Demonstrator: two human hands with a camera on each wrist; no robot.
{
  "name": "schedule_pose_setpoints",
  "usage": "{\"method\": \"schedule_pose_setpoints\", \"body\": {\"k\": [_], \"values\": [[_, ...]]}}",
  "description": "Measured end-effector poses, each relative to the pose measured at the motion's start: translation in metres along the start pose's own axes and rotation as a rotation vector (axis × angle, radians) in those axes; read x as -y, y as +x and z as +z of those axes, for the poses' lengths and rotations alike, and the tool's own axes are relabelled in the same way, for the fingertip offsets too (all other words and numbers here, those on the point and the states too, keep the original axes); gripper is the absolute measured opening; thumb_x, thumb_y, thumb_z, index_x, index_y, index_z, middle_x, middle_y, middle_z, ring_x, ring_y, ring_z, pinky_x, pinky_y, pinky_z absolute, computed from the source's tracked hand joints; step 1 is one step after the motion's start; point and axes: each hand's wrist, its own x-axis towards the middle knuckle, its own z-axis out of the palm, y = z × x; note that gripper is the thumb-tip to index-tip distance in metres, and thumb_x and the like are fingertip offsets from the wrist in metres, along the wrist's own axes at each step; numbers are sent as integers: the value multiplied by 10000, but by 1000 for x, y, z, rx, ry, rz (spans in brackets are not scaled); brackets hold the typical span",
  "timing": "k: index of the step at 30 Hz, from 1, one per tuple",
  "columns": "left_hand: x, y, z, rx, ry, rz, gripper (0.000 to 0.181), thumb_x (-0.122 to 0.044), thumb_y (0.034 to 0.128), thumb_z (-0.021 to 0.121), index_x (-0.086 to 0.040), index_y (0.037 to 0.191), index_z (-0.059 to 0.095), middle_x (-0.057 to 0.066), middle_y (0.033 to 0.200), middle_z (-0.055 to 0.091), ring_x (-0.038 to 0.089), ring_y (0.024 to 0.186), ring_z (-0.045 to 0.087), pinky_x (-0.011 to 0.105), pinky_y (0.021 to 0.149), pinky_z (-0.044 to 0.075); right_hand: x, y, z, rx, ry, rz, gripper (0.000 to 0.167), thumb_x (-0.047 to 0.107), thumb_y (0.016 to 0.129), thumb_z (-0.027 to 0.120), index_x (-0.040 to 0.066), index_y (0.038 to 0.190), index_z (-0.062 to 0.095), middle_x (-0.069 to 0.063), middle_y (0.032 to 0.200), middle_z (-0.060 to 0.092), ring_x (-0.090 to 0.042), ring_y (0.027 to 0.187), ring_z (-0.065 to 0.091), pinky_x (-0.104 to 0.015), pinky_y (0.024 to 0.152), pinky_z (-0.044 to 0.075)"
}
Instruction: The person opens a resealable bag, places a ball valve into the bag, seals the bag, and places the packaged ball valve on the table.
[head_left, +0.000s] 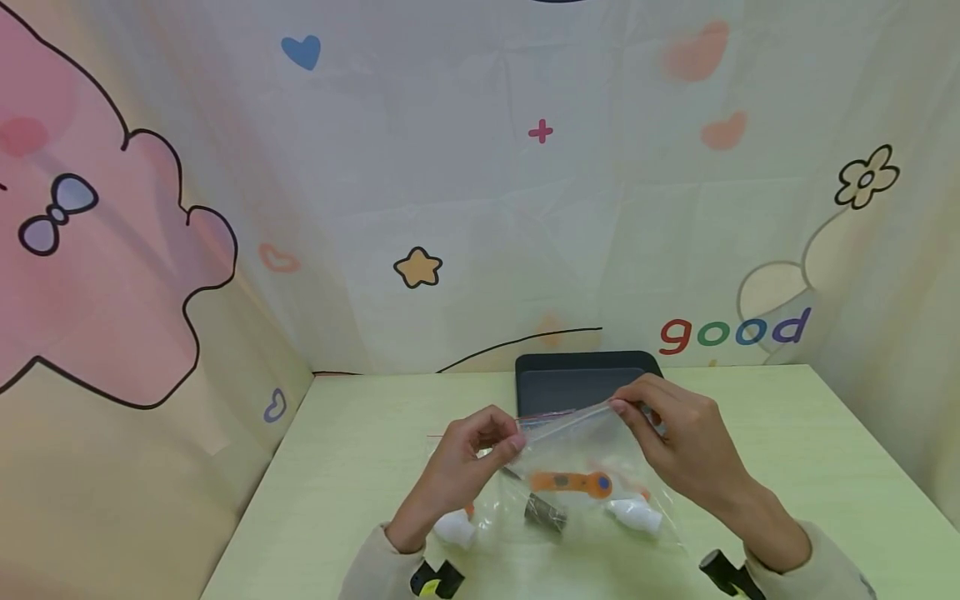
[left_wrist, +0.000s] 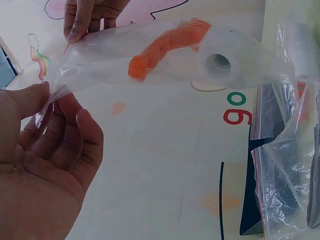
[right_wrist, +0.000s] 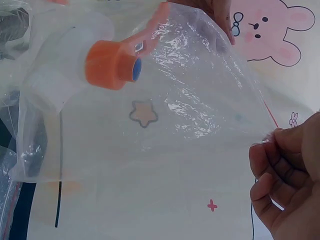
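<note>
A clear zip-top bag (head_left: 577, 446) hangs between both hands by its upper edge. The left hand (head_left: 468, 458) pinches one end of that edge, thumb against fingers. At the other end, the right hand (head_left: 686, 446) pinches a corner between thumb and fingertips. Inside the bag lies an orange plastic piece (right_wrist: 106, 65), long and narrow with a round end and a blue tip. A white bottle-like part (left_wrist: 218, 57) with a round opening sits at the bag's bottom. Whether the bag's mouth is sealed cannot be made out.
Below on the pale table (head_left: 300, 500), more clear bags (left_wrist: 285, 175) hold a dark grey-brown cylinder (head_left: 545, 512) and a white piece (head_left: 454, 528). Behind the hands a dark tray (head_left: 577, 379) stands near the printed backdrop (head_left: 480, 183).
</note>
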Motion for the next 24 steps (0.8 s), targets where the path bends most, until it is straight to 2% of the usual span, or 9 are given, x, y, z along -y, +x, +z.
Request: {"method": "schedule_pose_setpoints", "body": {"k": [3,6,9,12,14,20,24], "values": [[-1,-1,-1,27,-28,-12,130,-174,997,573,-64,1040,628,151,890,655,69,788,604,264,787,538,0,0,0,-7,6,-6,142,10,816,741,121,889,692,119,769,587,42,639,423,-98,564,352],[-2,0,-1,50,-20,-22,188,-197,1007,554,-58,1089,651,151,951,670,57,818,621,252,782,539,0,1,0,-19,6,-23,148,2,810,744,119,885,693,130,774,586,50,636,424,-77,566,345],[-3,1,1,78,-11,5,219,-201,1010,545,-22,1029,670,158,961,673,72,838,636,254,803,546,1,0,0,2,26,4,157,-9,813,737,121,888,693,109,771,600,42,630,425,-92,559,354],[-3,2,2,108,-7,42,251,-186,1017,527,11,928,654,164,880,639,72,799,599,245,773,533,3,0,0,25,39,22,118,15,846,720,119,891,691,93,768,610,34,623,431,-101,559,365],[-4,3,3,118,-5,52,257,-172,1023,516,27,924,644,166,854,620,63,782,578,241,756,527,4,0,0,33,44,27,128,9,848,716,125,895,690,97,768,610,33,621,433,-103,561,370],[-9,3,9,99,57,62,193,-195,1007,559,-45,1049,673,115,960,693,26,828,625,261,786,548,6,-1,0,53,43,33,240,-65,781,733,140,900,693,124,773,602,43,624,433,-86,566,368],[-11,4,13,61,109,93,143,-210,987,599,-97,994,687,55,899,697,43,794,612,255,751,541,6,-1,0,58,38,35,202,-36,808,730,136,908,694,125,782,606,45,629,433,-86,568,370]]}}
